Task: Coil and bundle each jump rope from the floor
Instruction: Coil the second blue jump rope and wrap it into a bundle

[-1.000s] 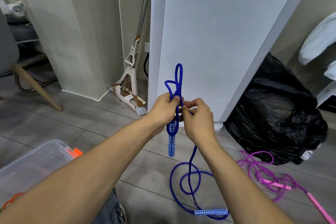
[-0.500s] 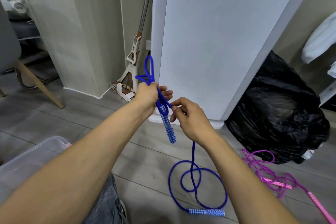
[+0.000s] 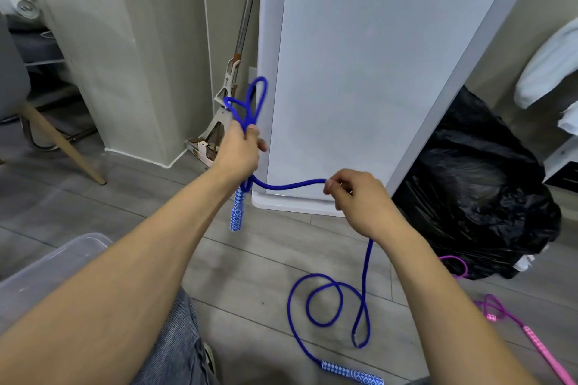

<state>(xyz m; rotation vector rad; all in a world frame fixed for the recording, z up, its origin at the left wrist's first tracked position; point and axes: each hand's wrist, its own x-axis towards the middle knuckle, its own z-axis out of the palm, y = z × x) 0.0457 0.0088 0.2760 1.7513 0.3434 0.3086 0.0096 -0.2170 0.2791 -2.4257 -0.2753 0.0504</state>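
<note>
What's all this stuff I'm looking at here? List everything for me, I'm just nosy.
blue jump rope: one, blue, loops in the left hand, the rest trailing to the floor
pink jump rope: one, pink, loose on the floor at right
black bag: one, black, on the floor at right
white cabinet: one, white, straight ahead
mop: one, metal pole, leaning left of the cabinet
plastic bin: one, see-through, lower left
chair: one, grey with wooden leg, far left
white cloth: one, white, right edge
left hand: one, grips the rope loops
right hand: one, pinches the rope further along
</note>
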